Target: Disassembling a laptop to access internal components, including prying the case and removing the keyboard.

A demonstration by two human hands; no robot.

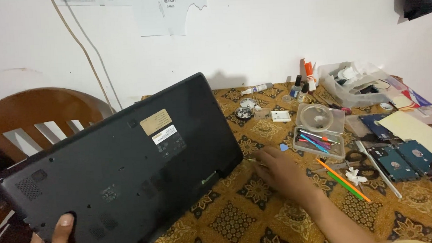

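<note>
Your left hand [56,238] is gripping the upturned black laptop [125,164], while your right hand [281,169] is pinching a thin tool [254,160] on the patterned tablecloth [239,217].

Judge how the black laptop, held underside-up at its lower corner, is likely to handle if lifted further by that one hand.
The laptop looks like a rigid slab, so it should not flex. It is broad, and the left hand pinches only one corner, so it probably feels heavy and wants to pivot downward. Its smooth plastic base may slip; the far edge seems to rest on the patterned tablecloth, which helps.
</note>
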